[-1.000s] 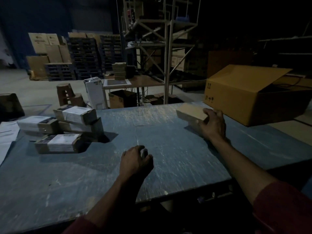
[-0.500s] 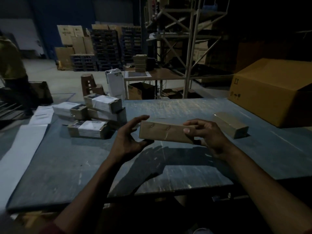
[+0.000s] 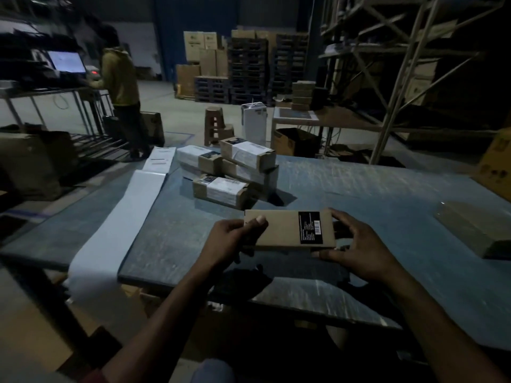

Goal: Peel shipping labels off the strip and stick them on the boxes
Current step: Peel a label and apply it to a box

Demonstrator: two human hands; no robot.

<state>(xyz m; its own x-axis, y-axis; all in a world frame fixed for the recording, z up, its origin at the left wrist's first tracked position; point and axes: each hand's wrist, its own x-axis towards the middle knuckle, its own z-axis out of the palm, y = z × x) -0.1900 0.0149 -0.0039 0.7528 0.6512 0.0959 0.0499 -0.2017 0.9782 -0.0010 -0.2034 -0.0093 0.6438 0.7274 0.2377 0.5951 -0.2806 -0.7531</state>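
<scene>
Above table [image 3: 359,189], left hand [image 3: 229,241] and right hand [image 3: 356,250] clasp box [image 3: 282,230]

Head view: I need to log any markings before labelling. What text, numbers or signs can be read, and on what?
No text can be read.
Held box: black sticker with barcode and print, too small.
Stacked boxes: white labels, print blurred.
Label strip: dark lines, unreadable.
Big carton: dark symbols, blurred.
Far cartons: marks too small.

Two hands, left [image 3: 229,241] and right [image 3: 359,250], one unlabelled box [image 3: 289,229] between them, four labelled boxes [image 3: 221,190] stacked beyond them, one bare box [image 3: 475,230] to their right, one label strip [image 3: 110,222] to their left.
</scene>
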